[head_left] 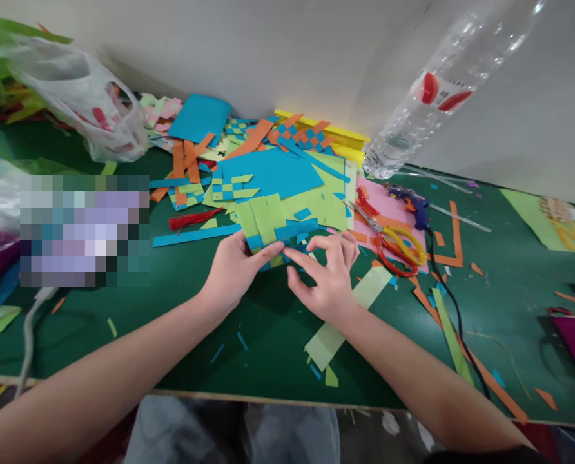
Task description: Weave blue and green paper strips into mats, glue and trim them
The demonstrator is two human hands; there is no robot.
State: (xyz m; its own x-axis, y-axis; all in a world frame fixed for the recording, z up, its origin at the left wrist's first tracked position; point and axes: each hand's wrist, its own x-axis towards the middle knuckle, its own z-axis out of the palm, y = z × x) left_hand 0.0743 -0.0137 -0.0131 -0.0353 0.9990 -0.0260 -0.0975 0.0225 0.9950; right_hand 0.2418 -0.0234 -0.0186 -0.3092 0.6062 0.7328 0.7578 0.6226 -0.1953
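A woven mat of light-green and blue paper strips (278, 222) lies on the green table (249, 335) in front of me. My left hand (234, 267) pinches the mat's near left edge, thumb on top. My right hand (329, 274) rests at the near right edge, fingers curled, index finger and thumb pinching a blue strip end. The two hands nearly touch at the mat's front edge.
Red-and-yellow scissors (396, 248) and a blue glue gun (416, 209) lie right of the mat on pink paper. A plastic bottle (432, 90) leans at the wall. Loose strips, woven pieces and blue sheets (268, 171) are piled behind. A plastic bag (82, 106) sits far left.
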